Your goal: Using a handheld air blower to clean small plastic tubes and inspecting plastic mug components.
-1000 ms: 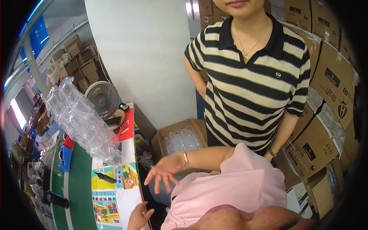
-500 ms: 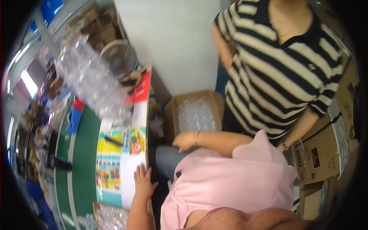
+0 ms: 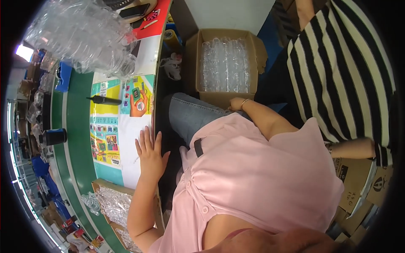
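Observation:
My left hand (image 3: 150, 157) lies open, its fingers spread over the white part of a printed sheet (image 3: 135, 147) at the table's edge. Nothing is held in it. My right hand (image 3: 237, 103), a bracelet at its wrist, is closed with curled fingers by my jeans and the near wall of a cardboard box (image 3: 225, 99). What those fingers grip, if anything, is hidden. Inside that box lie rows of clear plastic pieces (image 3: 225, 65). A black pen-like tool (image 3: 104, 100) rests on the coloured print beyond my left hand.
Clear plastic packaging (image 3: 84, 38) is piled at the table's far left. Nearer, a carton (image 3: 112, 202) holds clear plastic pieces. A phone (image 3: 135, 11) lies by a red sheet (image 3: 158, 17). At right stands a person in a striped shirt (image 3: 337, 71), with cardboard boxes (image 3: 358, 185) below.
The view has tilted down, showing more of the box and table. My left hand stays spread on the sheet. My right hand is now against the box's near side; the other person has shifted right.

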Available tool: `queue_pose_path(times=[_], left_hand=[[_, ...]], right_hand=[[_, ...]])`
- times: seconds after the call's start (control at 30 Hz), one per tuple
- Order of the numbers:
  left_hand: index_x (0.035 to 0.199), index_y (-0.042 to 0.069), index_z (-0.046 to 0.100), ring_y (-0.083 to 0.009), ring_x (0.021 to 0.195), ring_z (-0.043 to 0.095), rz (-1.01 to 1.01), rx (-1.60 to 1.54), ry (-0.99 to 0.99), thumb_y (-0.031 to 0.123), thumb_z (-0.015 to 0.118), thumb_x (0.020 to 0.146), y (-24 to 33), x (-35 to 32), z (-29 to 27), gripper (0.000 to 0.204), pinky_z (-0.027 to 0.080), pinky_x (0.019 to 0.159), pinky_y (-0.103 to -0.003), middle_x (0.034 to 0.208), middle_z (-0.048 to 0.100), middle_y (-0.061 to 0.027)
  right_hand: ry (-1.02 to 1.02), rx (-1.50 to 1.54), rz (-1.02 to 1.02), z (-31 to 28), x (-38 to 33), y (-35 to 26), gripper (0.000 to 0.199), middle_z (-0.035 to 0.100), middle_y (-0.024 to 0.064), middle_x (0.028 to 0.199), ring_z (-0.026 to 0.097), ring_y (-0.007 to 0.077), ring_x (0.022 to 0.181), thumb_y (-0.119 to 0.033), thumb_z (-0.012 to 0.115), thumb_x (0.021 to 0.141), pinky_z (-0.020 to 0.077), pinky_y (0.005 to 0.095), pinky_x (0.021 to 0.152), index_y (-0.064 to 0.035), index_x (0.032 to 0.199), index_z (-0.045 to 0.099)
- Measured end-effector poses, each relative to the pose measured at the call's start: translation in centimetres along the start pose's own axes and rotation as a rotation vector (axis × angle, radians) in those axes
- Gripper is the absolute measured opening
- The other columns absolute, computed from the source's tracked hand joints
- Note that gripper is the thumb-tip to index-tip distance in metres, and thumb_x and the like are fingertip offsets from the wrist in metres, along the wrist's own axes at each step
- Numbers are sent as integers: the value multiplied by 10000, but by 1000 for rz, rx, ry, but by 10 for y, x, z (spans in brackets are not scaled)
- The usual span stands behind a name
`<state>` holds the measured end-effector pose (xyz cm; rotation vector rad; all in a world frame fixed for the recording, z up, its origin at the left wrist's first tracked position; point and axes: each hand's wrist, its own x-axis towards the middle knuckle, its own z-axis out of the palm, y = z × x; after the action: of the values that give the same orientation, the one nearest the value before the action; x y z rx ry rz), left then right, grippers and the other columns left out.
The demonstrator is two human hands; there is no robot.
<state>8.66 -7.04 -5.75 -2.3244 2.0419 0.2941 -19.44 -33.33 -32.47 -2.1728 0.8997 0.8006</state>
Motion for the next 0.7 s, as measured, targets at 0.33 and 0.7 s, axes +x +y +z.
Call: queue_pose_path(times=[0.33,0.7], left_hand=[[796,14,628,-331,1061,521,240,-422,26,119,626,778,51,121,3,107,389,948,-401,1089,583,-128],[1060,25,583,-267,997,579,-158,-1126,-78,46,551,842,57,228,95,221,438,863,-309,1059,603,-139]], right_hand=[[479,571,162,1,119,54,357,609,214,999,576,337,963,-296,557,795,442,383,859,-19,1015,602],[477,991,720,6,230,84,654,557,270,1103,535,357,1065,-387,626,761,418,366,915,56,1201,428]])
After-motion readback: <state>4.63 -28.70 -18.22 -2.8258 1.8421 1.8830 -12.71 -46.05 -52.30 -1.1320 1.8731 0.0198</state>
